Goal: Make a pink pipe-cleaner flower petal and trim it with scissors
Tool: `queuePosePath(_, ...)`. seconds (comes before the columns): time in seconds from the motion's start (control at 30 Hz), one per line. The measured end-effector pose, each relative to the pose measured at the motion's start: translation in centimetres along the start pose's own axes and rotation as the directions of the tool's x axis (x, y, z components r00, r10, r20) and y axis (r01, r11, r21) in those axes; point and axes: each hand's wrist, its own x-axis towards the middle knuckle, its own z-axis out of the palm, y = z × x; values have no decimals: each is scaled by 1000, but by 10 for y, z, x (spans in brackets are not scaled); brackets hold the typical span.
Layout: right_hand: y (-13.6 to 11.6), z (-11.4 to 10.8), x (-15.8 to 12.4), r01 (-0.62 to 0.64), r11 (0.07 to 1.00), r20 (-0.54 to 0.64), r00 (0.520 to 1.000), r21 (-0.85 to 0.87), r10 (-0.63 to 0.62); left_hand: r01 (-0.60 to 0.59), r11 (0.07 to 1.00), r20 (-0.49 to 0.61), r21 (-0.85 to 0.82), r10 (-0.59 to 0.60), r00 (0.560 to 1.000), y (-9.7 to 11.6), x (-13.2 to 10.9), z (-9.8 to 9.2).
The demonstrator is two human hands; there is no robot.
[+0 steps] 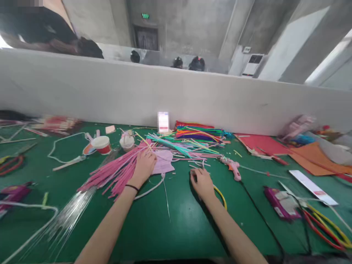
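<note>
My left hand (143,165) rests on a spread bundle of pink pipe cleaners (115,172), its fingers curled over their ends next to a pale pink sheet (164,163). A black band circles that wrist. My right hand (202,183) lies on the green table (170,223), fingers bent and pinching near a thin pale stick; what it holds is too small to name. A yellow hoop (221,196) curves just right of that hand. Several coloured pipe cleaners (192,137) are piled beyond both hands.
A pink glue gun (233,168) lies right of the pile, with red and orange sheets (302,154) further right. Two small cups (102,144) stand at left. Clear rods (68,216), white cord and pliers (11,163) sit at left. A grey partition (176,95) backs the table.
</note>
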Motion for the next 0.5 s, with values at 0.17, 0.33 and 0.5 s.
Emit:
queuePosePath(0.17, 4, 3, 0, -29, 999, -31, 999, -22, 29, -163, 978, 74, -130, 174, 982, -7, -13, -4)
queuePosePath(0.33, 4, 2, 0, -4, 1000, -51, 999, -22, 3, -260, 933, 105, -249, 293, 950, 7, -38, -4)
queuePosePath(0.5, 2, 2, 0, 36, 999, -53, 998, -15, -37, -294, 924, 63, -246, 318, 946, 12, -42, 2)
